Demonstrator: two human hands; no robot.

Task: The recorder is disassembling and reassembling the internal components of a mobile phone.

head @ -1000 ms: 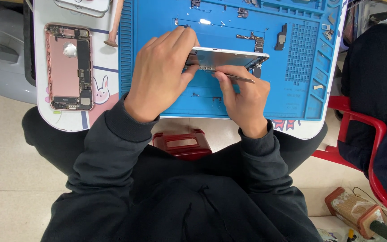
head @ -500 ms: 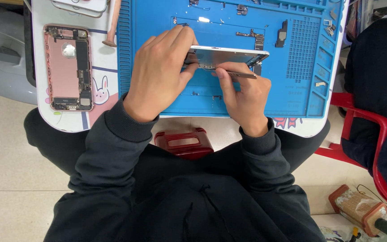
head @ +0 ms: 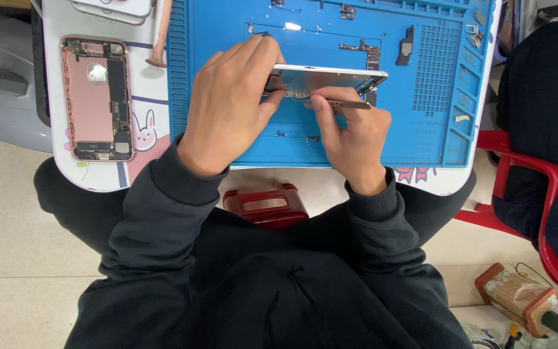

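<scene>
My left hand point(head: 227, 106) grips the left end of a detached phone screen panel point(head: 330, 79), holding it tilted on edge above the blue work mat point(head: 434, 129). My right hand point(head: 350, 132) pinches metal tweezers point(head: 347, 103), their tips pressed against the panel's lower edge near the left thumb. Both wrists are in dark sleeves. The part under the tweezer tips is too small to make out.
An opened pink phone body point(head: 96, 97) lies on the white table at the left, with another phone point(head: 114, 8) beyond it. Small parts point(head: 407, 44) and screws sit on the mat. A red stool point(head: 266, 205) is between my knees, and another seated person point(head: 544, 129) is at the right.
The hands, panel and tweezers hold almost the same pose; only the camera view shifts slightly.
</scene>
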